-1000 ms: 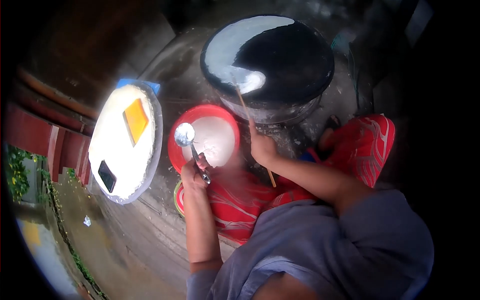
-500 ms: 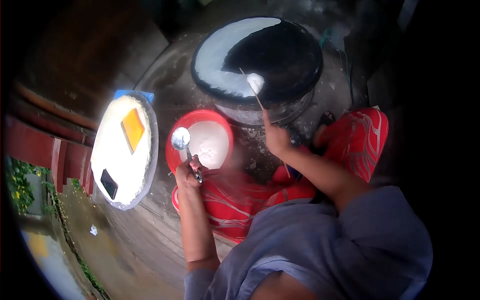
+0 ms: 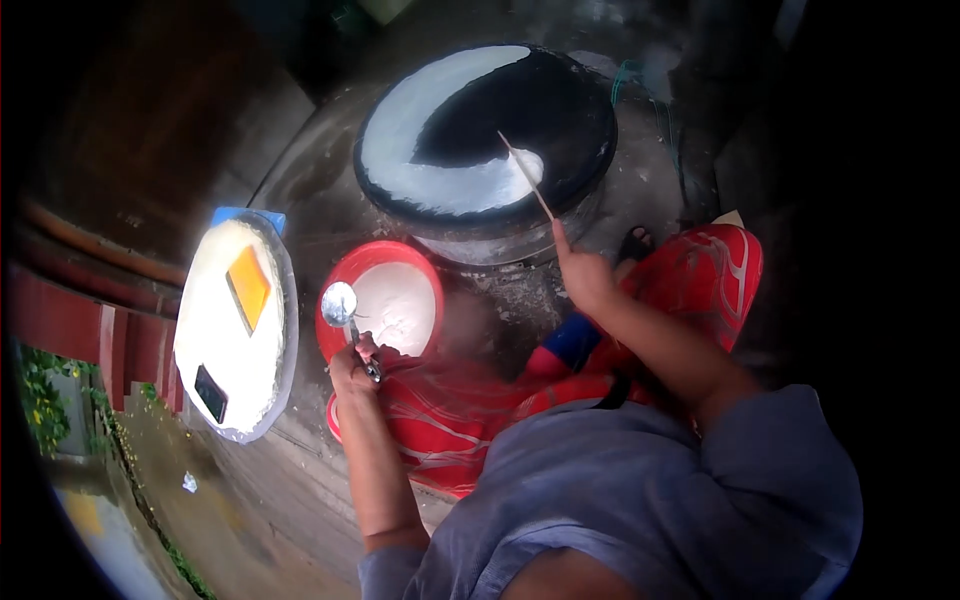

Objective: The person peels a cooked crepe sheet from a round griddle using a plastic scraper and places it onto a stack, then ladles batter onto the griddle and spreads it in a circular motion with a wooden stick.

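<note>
My right hand [image 3: 588,280] is closed around a thin wooden stick [image 3: 544,203], index finger stretched along it. The stick's far part rests over a small mound of white batter [image 3: 528,172] on a large round black griddle [image 3: 545,105]. A curved band of spread batter [image 3: 395,150] covers the griddle's left side and runs along its near edge; the middle and right are bare and black. Closed around the handle of a metal ladle [image 3: 340,303] is my left hand [image 3: 350,372]. The ladle's bowl hangs over a red basin [image 3: 335,268] holding white batter [image 3: 400,308].
At the left, a pale round stack [image 3: 225,350] carries a yellow-orange diamond-shaped item [image 3: 249,287] and a dark phone-like rectangle [image 3: 211,393]. A blue edge [image 3: 265,217] shows behind it. Red patterned cloth [image 3: 690,285] covers my legs. A green cord [image 3: 620,80] lies behind the griddle.
Along the griddle's near edge, the stick and batter mound have moved right, lengthening the white band. My left hand still holds the ladle over the basin. The whole view has shifted slightly.
</note>
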Available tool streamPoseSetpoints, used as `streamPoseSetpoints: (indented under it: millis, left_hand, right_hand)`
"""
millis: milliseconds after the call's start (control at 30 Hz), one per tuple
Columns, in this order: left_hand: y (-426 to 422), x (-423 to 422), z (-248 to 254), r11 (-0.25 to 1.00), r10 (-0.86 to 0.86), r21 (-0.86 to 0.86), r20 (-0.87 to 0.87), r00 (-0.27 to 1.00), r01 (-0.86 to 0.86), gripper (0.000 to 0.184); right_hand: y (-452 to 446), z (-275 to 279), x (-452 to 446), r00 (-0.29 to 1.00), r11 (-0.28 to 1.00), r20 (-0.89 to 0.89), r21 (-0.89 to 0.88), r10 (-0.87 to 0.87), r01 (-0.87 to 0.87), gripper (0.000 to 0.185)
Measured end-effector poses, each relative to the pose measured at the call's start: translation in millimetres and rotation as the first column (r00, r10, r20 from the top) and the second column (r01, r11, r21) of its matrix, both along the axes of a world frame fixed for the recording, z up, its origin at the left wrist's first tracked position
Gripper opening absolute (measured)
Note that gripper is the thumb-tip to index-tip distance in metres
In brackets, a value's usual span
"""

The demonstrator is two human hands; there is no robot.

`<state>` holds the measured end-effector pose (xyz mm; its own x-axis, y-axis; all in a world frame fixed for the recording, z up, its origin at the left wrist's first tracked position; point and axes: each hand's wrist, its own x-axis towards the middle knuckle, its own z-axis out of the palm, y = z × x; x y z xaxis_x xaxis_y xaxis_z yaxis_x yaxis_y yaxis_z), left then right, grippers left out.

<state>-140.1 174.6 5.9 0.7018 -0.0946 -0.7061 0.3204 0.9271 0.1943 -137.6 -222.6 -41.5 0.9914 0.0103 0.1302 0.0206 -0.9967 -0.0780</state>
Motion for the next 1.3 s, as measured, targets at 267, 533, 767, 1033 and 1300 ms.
streamPoseSetpoints:
  millis: [267, 533, 767, 1033, 1300]
  left_hand:
    - [-3, 6, 1, 0.997, 0.041, 0.062, -0.047, 0.998, -0.038, 0.015]
    - [-14, 17, 6, 0.996, 0.085, -0.025, -0.063, 0.994, -0.087, 0.016]
    - [-22, 28, 12, 0.996, 0.091, -0.01, -0.119, 0.989, -0.093, 0.014]
    - [-37, 47, 13, 0.995, 0.104, 0.013, -0.134, 0.986, -0.104, 0.015]
    - [-29, 59, 0, 0.989, 0.136, 0.076, -0.155, 0.979, -0.126, 0.013]
  right_hand:
    - [-50, 2, 18, 0.998, 0.999, -0.065, 0.026, 0.025, -0.024, 0.069]
    - [-38, -11, 6, 0.93, 0.777, 0.346, 0.548, 0.126, -0.309, 0.055]
    - [-136, 30, 38, 0.985, 0.961, 0.104, 0.255, -0.135, 0.105, 0.052]
    - [-162, 18, 35, 0.972, 0.917, 0.218, 0.364, 0.084, -0.161, 0.05]
    - [-184, 10, 117, 0.984, 0.637, 0.055, 0.768, -0.167, 0.066, 0.048]
